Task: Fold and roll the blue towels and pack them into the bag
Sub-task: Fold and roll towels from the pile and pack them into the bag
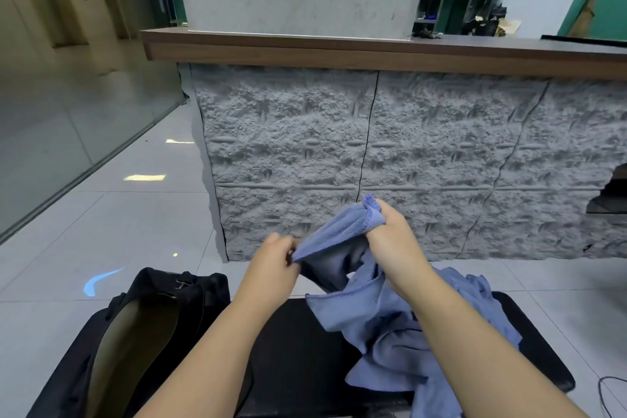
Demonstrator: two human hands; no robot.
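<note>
I hold one blue towel [334, 237] up in the air above a black bench. My left hand [274, 265] pinches its lower left edge. My right hand [393, 234] grips a bunched corner higher up, and the cloth stretches between the two hands and hangs down. A heap of more blue towels [400, 339] lies crumpled on the bench under my right forearm. The black bag [149, 326] stands open at the left end of the bench, its pale lining showing.
The black bench [291, 349] runs across the bottom of the view. A grey stone-faced counter [390, 159] with a brown wooden top stands close in front. Glossy tiled floor [112, 224] spreads to the left. A thin black cable [610, 394] lies at the bottom right.
</note>
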